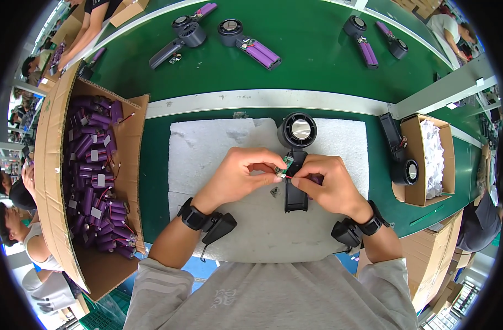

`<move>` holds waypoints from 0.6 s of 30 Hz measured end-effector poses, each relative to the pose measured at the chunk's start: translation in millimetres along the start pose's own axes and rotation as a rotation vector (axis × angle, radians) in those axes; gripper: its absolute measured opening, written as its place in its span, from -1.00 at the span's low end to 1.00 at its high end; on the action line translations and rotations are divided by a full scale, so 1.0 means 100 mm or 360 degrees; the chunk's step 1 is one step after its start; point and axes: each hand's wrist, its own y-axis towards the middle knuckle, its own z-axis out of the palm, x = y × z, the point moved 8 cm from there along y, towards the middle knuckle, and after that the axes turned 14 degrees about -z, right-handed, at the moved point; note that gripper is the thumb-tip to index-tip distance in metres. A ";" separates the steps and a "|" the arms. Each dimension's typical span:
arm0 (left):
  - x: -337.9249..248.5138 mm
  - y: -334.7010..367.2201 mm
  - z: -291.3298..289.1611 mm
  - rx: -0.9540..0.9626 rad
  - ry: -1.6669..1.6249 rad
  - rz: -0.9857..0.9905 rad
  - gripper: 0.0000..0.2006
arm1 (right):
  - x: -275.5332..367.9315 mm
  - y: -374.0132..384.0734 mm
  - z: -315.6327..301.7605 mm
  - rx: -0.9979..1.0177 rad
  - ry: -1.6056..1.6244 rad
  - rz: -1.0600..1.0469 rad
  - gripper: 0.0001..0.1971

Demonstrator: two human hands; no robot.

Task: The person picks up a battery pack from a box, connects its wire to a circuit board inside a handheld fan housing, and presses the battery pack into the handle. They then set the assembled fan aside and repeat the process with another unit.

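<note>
A black handheld fan (312, 137) lies on the white foam pad (207, 143), its round head at the far end and its open handle (296, 202) toward me. Over the handle, my left hand (238, 175) pinches a small green circuit board (287, 161) between thumb and fingertips. My right hand (329, 180) is closed right beside it, fingertips on a thin red wire (288, 176) at the board's lower edge. Part of a purple battery (317, 179) shows beneath the right fingers; the rest is hidden. A small dark piece (274, 192) rests left of the handle.
At left stands a cardboard box (129, 181) of purple batteries (100, 168). To the right are another black fan (404, 171) and a small box (449, 165) with white pieces. Several fans (257, 50) lie on the green belt (317, 60) beyond a metal rail (229, 103).
</note>
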 end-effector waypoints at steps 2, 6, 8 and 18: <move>-0.04 -0.01 -0.01 -0.0016 0.0053 0.0042 -0.76 | -0.06 -0.02 0.01 -0.0017 0.0127 0.0165 -0.95; -0.09 -0.03 -0.02 -0.0032 0.0118 0.0136 -0.76 | -0.10 -0.05 0.03 -0.0035 0.0228 0.0216 -0.98; -0.08 -0.03 -0.01 0.0003 0.0028 0.0160 -0.75 | -0.09 -0.04 0.03 -0.0041 0.0212 0.0206 -0.98; -0.15 -0.03 0.00 -0.0137 0.0259 0.0156 -0.69 | 0.11 -0.03 0.01 -0.0239 -0.0371 -0.0404 -0.90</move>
